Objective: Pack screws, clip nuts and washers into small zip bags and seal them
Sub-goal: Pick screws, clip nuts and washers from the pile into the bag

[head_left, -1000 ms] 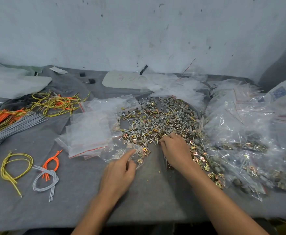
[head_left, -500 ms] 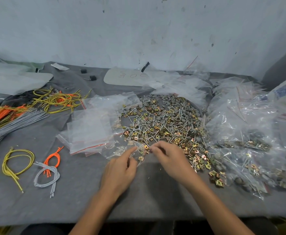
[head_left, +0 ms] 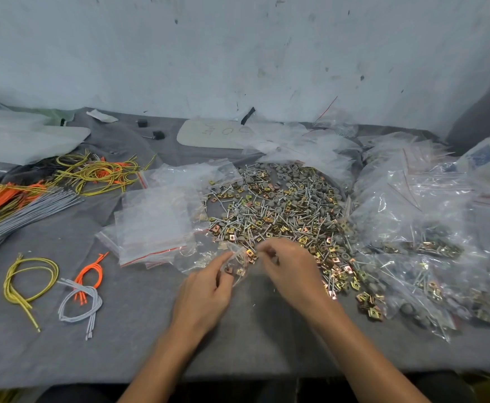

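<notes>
Two hands over the counter [head_left: 127,344]; left hand [head_left: 206,289] pinches one small bag [head_left: 236,261], a few clip nuts [head_left: 240,270] inside; right hand [head_left: 290,271], fingers bunched at its mouth, grip too blurred to tell; three cord loops [head_left: 88,290] lie left; one hardware pile [head_left: 278,210] just beyond. A second ago the right hand was on that pile.

This is a small packing workshop, a place for work by hand. A table [head_left: 121,344] covered with grey cloth stands against a stained, painted wall [head_left: 238,53]. On it lie a big loose heap of screws, clip nuts and washers [head_left: 281,210], a stack of empty zip bags [head_left: 153,225], many filled bags [head_left: 429,237] and bundles of coloured cords [head_left: 92,175].
</notes>
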`<state>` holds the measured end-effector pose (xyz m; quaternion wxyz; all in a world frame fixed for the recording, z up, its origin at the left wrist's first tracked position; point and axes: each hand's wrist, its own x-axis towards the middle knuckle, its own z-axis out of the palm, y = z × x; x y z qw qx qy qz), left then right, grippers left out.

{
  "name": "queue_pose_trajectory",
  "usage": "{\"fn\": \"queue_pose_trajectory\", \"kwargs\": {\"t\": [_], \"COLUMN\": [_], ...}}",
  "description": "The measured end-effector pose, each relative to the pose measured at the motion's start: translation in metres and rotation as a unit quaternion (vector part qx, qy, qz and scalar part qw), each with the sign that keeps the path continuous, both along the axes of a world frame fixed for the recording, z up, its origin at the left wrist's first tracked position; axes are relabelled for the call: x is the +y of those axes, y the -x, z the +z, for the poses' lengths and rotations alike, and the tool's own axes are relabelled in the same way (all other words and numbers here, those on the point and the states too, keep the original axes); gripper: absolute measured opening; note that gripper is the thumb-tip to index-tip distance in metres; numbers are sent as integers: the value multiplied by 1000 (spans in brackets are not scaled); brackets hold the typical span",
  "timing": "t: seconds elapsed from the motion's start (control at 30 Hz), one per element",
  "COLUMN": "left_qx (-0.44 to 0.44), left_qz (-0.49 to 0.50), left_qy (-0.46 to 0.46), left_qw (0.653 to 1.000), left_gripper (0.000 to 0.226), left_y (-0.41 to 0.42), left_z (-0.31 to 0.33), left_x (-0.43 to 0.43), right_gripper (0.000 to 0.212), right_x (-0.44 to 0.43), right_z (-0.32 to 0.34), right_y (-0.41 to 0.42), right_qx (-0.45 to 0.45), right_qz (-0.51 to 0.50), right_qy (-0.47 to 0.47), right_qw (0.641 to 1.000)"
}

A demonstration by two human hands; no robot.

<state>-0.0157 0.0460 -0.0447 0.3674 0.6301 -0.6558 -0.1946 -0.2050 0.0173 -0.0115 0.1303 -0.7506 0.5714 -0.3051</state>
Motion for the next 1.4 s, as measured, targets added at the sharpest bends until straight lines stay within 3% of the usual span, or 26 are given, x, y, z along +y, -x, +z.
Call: {"fn": "queue_pose_trajectory", "kwargs": {"t": [0.1,0.27,0.37,0.47,0.6,0.67,0.8,0.9,0.97,1.07,1.23,1.4], "left_qx": [1,0,-5,-5,-4,-4,-1,5,21,36,45,50], "left_qz": [3,2,-2,-1,-2,-6,-12,-12,-2,17,25,25], "left_qy": [-2,-18,-23,-21,-12,-14,-26,-20,-13,-9,-13,-10], "left_qw": [1000,1000,1000,1000,1000,1000,1000,1000,1000,999,999,998], "left_gripper": [56,54,55,56,58,59,60,56,55,56,56,56], "left_y": [1,1,2,1,1,1,-1,0,0,0,1,1], "left_z": [2,5,7,6,3,2,2,3,3,3,4,3], "left_x": [0,2,3,2,1,1,1,1,0,0,-1,-2], "right_gripper": [14,20,6,8,11,9,3,19,20,14,11,20], "right_x": [-18,-27,-24,-18,1,9,13,13,11,-1,-23,-27], "right_z": [1,-3,-1,1,8,8,0,-8,-8,-5,-6,-8], "right_y": [17,19,18,17,3,-10,-31,-35,-31,-14,6,-2], "right_qx": [86,168,141,115,-70,-106,-46,21,-30,-84,80,100], "right_qz": [-64,-41,-45,-34,21,60,81,107,94,-10,-7,14], "right_qy": [-30,-69,-63,-78,-120,-112,-57,-23,2,17,-81,-103], "right_qw": [994,982,987,990,990,986,994,994,995,996,993,990]}}
